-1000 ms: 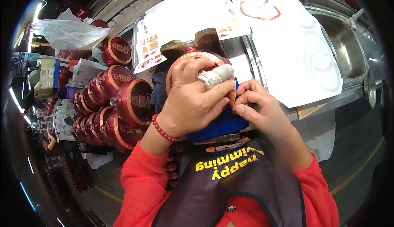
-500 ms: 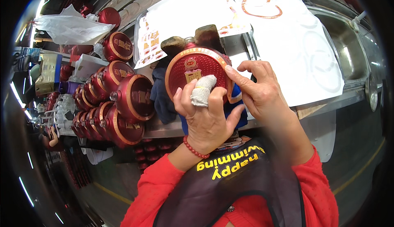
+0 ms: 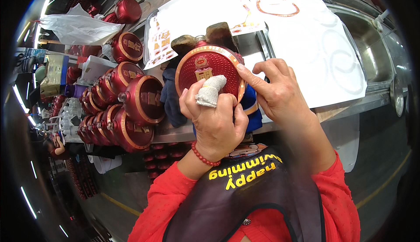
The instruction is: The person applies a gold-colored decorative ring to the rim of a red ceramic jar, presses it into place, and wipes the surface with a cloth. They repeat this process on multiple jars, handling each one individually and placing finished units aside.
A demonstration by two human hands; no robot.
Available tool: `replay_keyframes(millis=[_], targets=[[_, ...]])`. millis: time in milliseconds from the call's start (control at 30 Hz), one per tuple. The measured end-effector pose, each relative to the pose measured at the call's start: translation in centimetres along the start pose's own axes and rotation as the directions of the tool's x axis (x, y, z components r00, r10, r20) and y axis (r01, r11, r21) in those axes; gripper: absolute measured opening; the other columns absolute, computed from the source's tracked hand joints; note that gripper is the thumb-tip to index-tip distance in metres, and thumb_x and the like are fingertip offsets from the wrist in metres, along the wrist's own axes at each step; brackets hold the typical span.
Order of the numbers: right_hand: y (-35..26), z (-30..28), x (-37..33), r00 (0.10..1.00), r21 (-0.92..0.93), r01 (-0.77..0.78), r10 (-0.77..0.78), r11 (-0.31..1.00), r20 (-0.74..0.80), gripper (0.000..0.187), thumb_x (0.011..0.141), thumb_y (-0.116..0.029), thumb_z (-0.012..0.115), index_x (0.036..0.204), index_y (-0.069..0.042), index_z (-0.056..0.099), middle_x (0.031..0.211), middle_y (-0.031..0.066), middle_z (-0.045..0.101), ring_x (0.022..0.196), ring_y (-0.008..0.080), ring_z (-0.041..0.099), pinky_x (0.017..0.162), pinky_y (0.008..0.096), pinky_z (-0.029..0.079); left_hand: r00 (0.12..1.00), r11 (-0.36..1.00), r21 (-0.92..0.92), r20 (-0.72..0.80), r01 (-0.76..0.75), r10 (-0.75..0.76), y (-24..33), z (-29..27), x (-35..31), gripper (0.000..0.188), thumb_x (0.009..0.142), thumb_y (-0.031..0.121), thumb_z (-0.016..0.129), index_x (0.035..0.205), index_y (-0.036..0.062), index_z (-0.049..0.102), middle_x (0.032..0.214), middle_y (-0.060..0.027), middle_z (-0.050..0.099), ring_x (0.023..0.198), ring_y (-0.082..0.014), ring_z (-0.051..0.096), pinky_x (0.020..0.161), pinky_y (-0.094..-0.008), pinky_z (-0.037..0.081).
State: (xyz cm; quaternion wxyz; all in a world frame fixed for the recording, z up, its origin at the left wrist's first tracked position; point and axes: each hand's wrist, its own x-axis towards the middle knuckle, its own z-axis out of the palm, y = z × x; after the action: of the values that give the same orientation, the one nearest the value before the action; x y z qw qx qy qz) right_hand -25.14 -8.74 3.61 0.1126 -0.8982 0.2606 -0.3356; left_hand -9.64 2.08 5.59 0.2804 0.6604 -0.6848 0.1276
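A round, flat-faced dark red bottle [image 3: 192, 69], studded with small bumps, is propped face-up between dark padded supports [image 3: 218, 35]. An orange-gold printed band [image 3: 179, 76] runs round its face, and a gold label [image 3: 203, 74] sits in the middle. My left hand [image 3: 214, 123] bends over the lower face, fingers apart. One finger wears a whitish knitted sleeve [image 3: 212, 91] and presses near the label, partly covering it. My right hand [image 3: 278, 91] is open at the right edge; one outstretched digit touches the band, the others are bent. The bottle's lower part is hidden by my left hand.
Several similar red bottles [image 3: 144, 99] are stacked at left. Behind my bottle, a white sheet with stickers [image 3: 164, 42] lies in a tray. On the white board [image 3: 306, 62] at right are curved orange strips [image 3: 280, 12]. A metal sink [image 3: 369, 45] stands beyond it.
My left hand has shifted slightly left, and its thumb has come closer to the fingers. My right hand has barely moved and stays at the band's right side.
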Motion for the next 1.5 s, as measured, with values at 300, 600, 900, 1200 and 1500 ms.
replay_keyframes(millis=[300,600,900,1200,1500], targets=[[-0.8,-0.5,-0.7,0.999,-0.057,0.046,-0.045,0.997,0.025,0.054,0.078,-0.012,0.071,0.132,-0.012,0.068,0.109,0.0057,0.061,0.106,0.0254,0.057,0.080,0.0410,0.041,1.000,0.999,0.038,0.013,-0.023,0.022,-0.6,-0.1,-0.8,0.018,0.075,0.016,0.071,0.090,0.0105,0.062,0.121,-0.0210,0.061,0.128,-0.0408,0.042,0.109,-0.0603,0.025],[-0.8,-0.7,-1.8,0.999,0.109,-0.022,0.018,0.994,0.034,0.056,0.078,-0.007,0.070,0.134,-0.008,0.065,0.110,0.0077,0.062,0.104,0.0284,0.058,0.087,0.0421,0.045,0.995,0.999,0.039,-0.088,-0.034,0.037,-0.6,1.2,-1.4,0.037,0.074,0.017,0.076,0.106,0.0140,0.058,0.124,-0.0170,0.059,0.126,-0.0393,0.044,0.111,-0.0587,0.023],[-0.6,-0.5,-1.4,0.999,0.106,-0.023,0.020,0.994,0.027,0.058,0.081,-0.008,0.069,0.138,-0.009,0.063,0.110,0.0088,0.062,0.105,0.0291,0.058,0.088,0.0419,0.045,0.988,0.987,0.125,-0.103,-0.100,0.113,-0.3,0.1,-0.2,0.018,0.074,0.008,0.073,0.089,0.0140,0.066,0.114,-0.0115,0.066,0.122,-0.0365,0.050,0.114,-0.0546,0.021],[-0.5,-0.6,-1.1,1.000,0.069,0.015,-0.016,0.998,0.018,0.052,0.080,-0.010,0.070,0.132,-0.011,0.066,0.110,0.0073,0.062,0.107,0.0277,0.058,0.087,0.0422,0.045,0.986,0.977,0.157,-0.055,-0.146,0.156,-0.5,-0.7,0.2,0.016,0.074,0.010,0.072,0.089,0.0147,0.066,0.113,-0.0103,0.067,0.121,-0.0348,0.053,0.116,-0.0547,0.020],[-0.1,-0.7,-0.2,1.000,0.048,0.022,-0.021,0.999,-0.009,0.051,0.079,-0.005,0.068,0.130,-0.012,0.068,0.107,0.0065,0.063,0.105,0.0276,0.059,0.085,0.0414,0.044,0.984,0.975,0.146,-0.025,-0.170,0.175,-0.6,0.2,-0.5,0.014,0.076,0.016,0.069,0.090,0.0140,0.066,0.117,-0.0114,0.066,0.124,-0.0331,0.051,0.112,-0.0615,0.024]])
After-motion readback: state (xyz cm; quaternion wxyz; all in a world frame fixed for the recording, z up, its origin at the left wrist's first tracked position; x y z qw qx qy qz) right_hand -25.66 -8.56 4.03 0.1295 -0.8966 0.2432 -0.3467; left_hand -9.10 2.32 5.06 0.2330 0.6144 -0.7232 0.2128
